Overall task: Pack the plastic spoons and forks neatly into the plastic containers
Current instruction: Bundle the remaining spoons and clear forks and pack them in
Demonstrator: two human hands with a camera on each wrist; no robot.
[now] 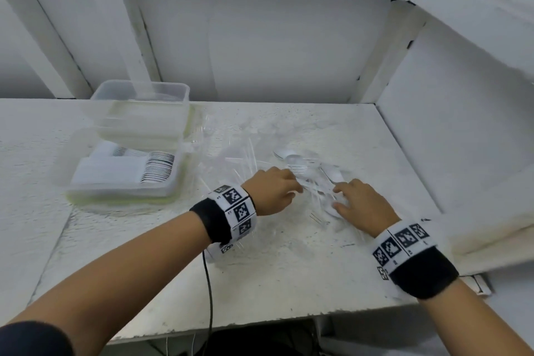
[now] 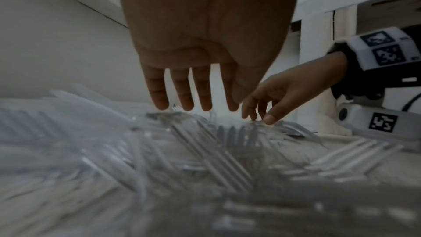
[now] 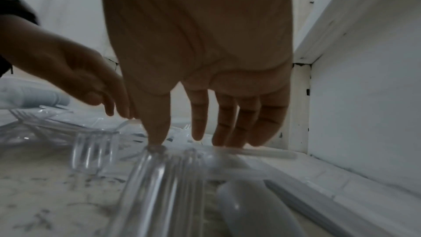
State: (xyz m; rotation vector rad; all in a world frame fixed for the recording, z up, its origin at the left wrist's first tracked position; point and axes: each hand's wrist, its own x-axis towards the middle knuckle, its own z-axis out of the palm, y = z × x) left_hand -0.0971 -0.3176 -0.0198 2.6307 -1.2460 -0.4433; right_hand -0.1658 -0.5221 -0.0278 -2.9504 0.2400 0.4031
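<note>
While both hands (image 1: 315, 199) reach into clear cutlery (image 1: 306, 176), wristbands (image 1: 235, 212) bear black-white markers

the table (image 1: 289, 254) is white, mottled with grey scuffs and dark specks. the loose forks (image 3: 95, 149) are clear and colourless; the spoons (image 1: 291, 159) are white to translucent. the containers (image 1: 144, 113) are clear plastic with a faint yellow-green tinge at the lower edges. each wristband (image 1: 228, 215) is black with white blocks bearing black-and-white square code patterns. a black cable (image 1: 208, 292) hangs below.
</note>
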